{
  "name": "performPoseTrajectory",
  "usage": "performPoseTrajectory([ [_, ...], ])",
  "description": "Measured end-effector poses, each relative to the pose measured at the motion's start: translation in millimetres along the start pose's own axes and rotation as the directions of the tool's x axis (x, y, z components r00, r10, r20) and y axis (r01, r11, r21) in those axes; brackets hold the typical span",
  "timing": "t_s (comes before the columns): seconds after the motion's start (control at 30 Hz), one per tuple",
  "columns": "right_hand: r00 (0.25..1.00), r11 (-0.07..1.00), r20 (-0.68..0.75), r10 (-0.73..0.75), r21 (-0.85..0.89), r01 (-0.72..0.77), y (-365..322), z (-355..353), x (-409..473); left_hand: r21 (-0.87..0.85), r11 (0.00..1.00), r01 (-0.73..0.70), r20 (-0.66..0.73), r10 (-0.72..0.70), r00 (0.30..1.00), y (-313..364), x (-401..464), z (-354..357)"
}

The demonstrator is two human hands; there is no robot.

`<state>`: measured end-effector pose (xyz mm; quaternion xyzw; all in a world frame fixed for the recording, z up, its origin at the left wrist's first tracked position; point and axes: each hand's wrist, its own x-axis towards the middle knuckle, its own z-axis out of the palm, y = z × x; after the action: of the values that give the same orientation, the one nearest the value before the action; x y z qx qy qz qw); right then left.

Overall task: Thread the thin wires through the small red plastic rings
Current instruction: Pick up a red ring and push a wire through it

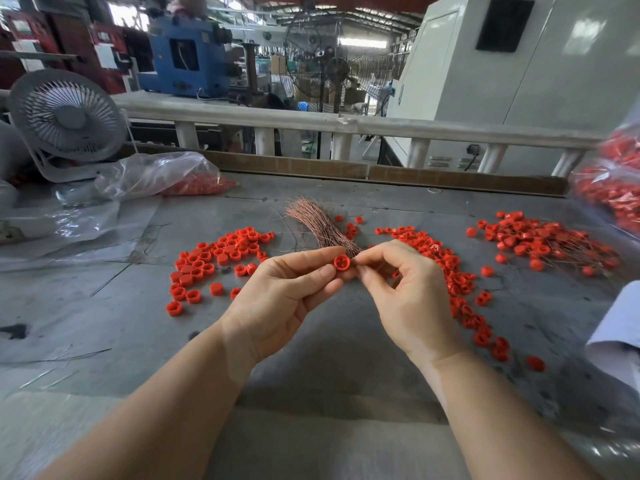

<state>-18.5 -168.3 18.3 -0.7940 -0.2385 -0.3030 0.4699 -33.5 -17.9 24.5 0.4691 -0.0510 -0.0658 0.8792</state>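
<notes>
My left hand (287,289) pinches one small red plastic ring (342,263) between thumb and fingers, its open face toward me. My right hand (405,289) meets it from the right, fingertips pinched at the ring's edge; any wire in that pinch is too thin to make out. Just behind the hands a bundle of thin copper wires (320,223) lies fanned out on the grey table (311,358). Loose red rings (214,261) lie scattered to the left. More rings (457,278) trail to the right. A pile of rings with wires through them (540,240) sits at the far right.
A clear plastic bag with red rings (166,178) lies at the back left beside a small white fan (65,116). Another bag of red rings (613,188) stands at the right edge. A white sleeve (620,334) intrudes at the right. A railing (311,123) runs behind the table.
</notes>
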Motion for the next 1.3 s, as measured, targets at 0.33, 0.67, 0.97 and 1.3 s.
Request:
performPoseTrajectory([
  [0.33, 1.0, 1.0, 0.011, 0.013, 0.01, -0.013, -1.2, 1.4, -0.4, 0.003, 1.0, -0.024, 0.007, 0.024, 1.0, -0.6, -0.5, -1.0],
  [0.67, 1.0, 1.0, 0.024, 0.001, 0.016, -0.002, -2.1, 0.5, 0.2, -0.065, 0.998, 0.011, 0.043, -0.009, 0.999, -0.1, -0.7, 0.4],
  [0.97, 1.0, 0.999, 0.013, -0.005, -0.04, 0.005, -1.9, 1.0, 0.3, -0.08, 0.995, 0.061, 0.024, -0.059, 0.998, 1.3, -0.9, -1.1],
  [1.3, 0.999, 0.998, 0.028, 0.034, -0.059, -0.032, -0.4, 1.3, -0.2, -0.119, 0.992, 0.042, -0.027, -0.046, 0.999, 1.3, -0.5, -0.3],
])
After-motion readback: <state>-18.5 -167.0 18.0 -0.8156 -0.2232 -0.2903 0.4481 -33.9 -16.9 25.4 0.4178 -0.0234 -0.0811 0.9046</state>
